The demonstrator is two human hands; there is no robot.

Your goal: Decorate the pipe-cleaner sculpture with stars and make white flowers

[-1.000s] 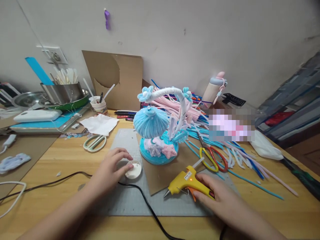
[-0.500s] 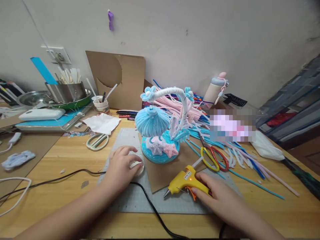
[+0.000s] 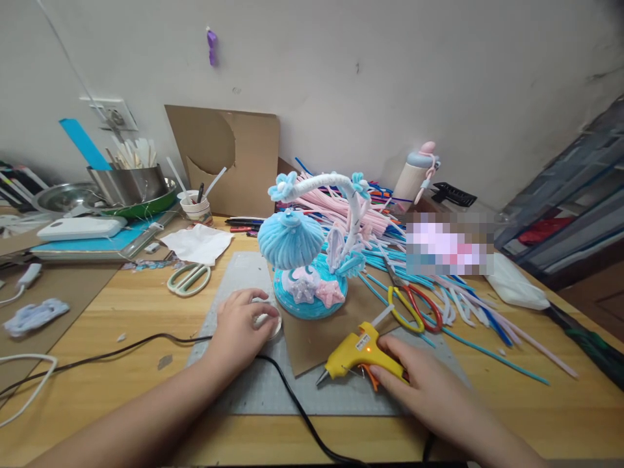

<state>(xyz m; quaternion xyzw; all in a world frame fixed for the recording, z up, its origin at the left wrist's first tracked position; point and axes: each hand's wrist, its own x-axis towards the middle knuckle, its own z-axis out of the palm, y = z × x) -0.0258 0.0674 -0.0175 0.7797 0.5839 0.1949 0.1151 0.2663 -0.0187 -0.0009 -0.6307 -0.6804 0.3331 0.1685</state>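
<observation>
Lying under left fingers — white disc; glue gun under right fingers

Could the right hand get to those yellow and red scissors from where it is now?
Probably yes. The scissors lie just beyond the right hand with nothing between, though its fingers grip the yellow glue gun, which it would have to release first.

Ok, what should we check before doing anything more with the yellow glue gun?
1. right hand lies on glue gun handle: ok.
2. orange light glows: ok.
3. glue stick sits in the back: ok.
4. left hand covers white disc on grey mat: ok.
5. black cord clear of nozzle: not ok, it runs close.
6. glue at the tip: cannot tell.
</observation>
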